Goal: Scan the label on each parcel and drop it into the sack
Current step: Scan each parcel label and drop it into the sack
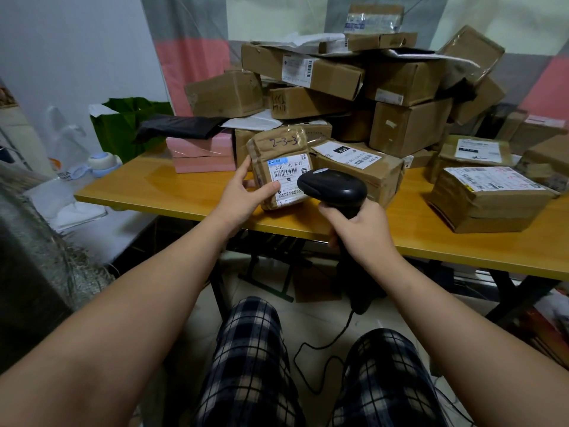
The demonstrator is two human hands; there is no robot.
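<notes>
Many cardboard boxes [406, 127] crowded the yellow table [184, 183], left hand [243, 195] gripped a labelled parcel [277, 144], right hand [363, 232] clutched a black scanner [332, 184] beside it.

I work from one view only: a wide-angle camera worn on the head, facing forward and tilted down. It sits close above the forearms. The left hand [243, 195] with the small parcel [281, 171] and the right hand [363, 229] with the scanner [332, 188] fall at mid-frame; the checked trousers [246, 365] fill the bottom edge. The table [172, 180] crosses the middle; stacked parcels [406, 127] and curtain [191, 50] behind it fill the top
</notes>
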